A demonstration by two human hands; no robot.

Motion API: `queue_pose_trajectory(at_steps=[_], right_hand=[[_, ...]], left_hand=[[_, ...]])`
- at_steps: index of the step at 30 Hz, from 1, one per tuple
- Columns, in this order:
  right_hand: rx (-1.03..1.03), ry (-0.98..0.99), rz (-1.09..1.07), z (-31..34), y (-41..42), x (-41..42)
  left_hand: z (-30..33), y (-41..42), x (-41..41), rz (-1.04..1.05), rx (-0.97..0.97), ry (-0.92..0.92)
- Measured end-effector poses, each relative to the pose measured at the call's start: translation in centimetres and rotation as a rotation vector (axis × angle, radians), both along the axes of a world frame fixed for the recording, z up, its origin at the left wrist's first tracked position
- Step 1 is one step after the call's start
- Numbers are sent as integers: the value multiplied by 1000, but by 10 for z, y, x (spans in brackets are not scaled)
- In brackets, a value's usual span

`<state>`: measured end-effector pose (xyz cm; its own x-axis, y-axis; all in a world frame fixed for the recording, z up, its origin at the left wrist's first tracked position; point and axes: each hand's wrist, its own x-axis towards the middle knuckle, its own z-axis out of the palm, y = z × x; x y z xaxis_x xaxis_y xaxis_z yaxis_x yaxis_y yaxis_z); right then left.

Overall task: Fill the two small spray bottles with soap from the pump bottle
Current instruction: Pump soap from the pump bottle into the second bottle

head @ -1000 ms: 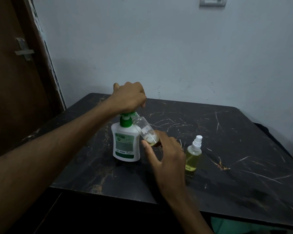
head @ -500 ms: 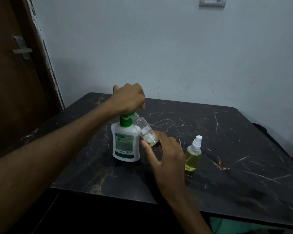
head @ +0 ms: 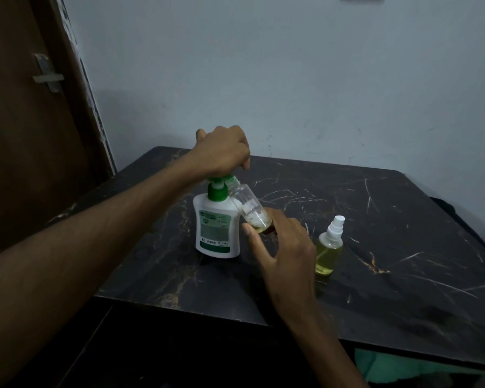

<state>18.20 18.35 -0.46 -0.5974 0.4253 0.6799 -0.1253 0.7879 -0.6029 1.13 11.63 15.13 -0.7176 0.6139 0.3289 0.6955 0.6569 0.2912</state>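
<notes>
Head view: nearly empty tilted bottle (head: 249, 210), full capped bottle (head: 327, 252).

Two bare forearms are showing in the head view, and both are running uncovered from the lower edge of the picture up to the hands. The left hand (head: 221, 151) and the right hand (head: 287, 256) are wearing no glove. No ring, watch or bracelet is showing on the visible fingers and wrists. No sleeve is reaching into the view.
</notes>
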Motion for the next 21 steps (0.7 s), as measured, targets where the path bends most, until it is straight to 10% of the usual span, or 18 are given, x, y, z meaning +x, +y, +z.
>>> queue_pose_trajectory(at_steps=[21], right_hand=[[0,8,-1,1,-1,1]], left_hand=[[2,-2,1,-18,34,30]])
